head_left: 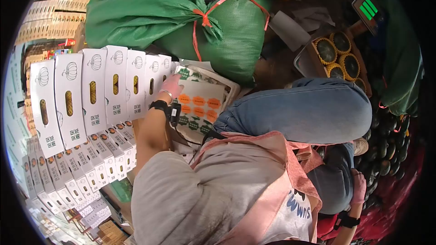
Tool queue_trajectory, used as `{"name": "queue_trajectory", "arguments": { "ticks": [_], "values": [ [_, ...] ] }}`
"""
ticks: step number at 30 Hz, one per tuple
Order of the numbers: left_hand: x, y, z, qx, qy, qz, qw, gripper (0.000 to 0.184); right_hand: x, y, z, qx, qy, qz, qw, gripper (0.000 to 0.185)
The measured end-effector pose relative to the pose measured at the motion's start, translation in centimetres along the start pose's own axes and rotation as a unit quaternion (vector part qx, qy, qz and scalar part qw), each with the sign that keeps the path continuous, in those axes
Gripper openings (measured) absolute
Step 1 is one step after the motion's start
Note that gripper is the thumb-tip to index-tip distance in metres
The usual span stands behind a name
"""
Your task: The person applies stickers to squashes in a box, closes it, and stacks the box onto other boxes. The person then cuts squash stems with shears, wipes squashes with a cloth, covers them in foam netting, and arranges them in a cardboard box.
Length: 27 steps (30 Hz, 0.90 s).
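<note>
My left hand (170, 86), in a pink glove, is at the upper left edge of a stack of sticker sheets (200, 91). Its fingers look stretched out and a little apart, with nothing visible between them. Orange and green labels (198, 112) cover the top sheets, which lie in a shallow pale tray (233, 91). On the far side of my body, my right hand (359, 187), also gloved in pink, is beside my bent leg (334, 190). Its fingers are largely hidden, so their grip cannot be seen.
White handled cartons (94, 90) stand in rows at the left. A big green sack (177, 13) tied with red cord is ahead. Dark squashes in yellow nets fill an open box (313, 47) near a lit display (368, 8). Loose dark squashes (386, 149) lie at right.
</note>
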State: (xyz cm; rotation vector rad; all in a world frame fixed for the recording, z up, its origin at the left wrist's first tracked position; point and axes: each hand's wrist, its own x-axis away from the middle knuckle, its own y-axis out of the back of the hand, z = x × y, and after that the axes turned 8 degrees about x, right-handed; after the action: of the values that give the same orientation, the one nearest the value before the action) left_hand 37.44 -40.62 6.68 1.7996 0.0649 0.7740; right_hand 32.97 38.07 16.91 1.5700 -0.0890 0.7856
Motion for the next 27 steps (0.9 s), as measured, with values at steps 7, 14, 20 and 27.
{"name": "queue_trajectory", "arguments": {
  "ticks": [7,14,20,27],
  "values": [
    [-1.0,-0.1,3.0,0.046,0.024,0.029,0.998,0.026,2.0,-0.6,0.3,0.164,-0.077,0.005,0.983,0.032],
    [-0.9,-1.7,0.1,0.026,-0.153,0.103,0.982,0.061,2.8,-0.8,-2.1,0.354,-0.083,0.056,0.930,0.031],
    [-0.5,-3.7,-2.0,-0.237,-0.205,0.129,0.941,0.060,2.6,0.1,-3.5,0.369,-0.108,0.111,0.917,0.031],
    [3.9,-2.0,-2.7,0.036,-0.159,0.408,0.898,0.038,2.7,1.9,-2.5,0.404,-0.134,0.176,0.888,0.026]
  ]
}}
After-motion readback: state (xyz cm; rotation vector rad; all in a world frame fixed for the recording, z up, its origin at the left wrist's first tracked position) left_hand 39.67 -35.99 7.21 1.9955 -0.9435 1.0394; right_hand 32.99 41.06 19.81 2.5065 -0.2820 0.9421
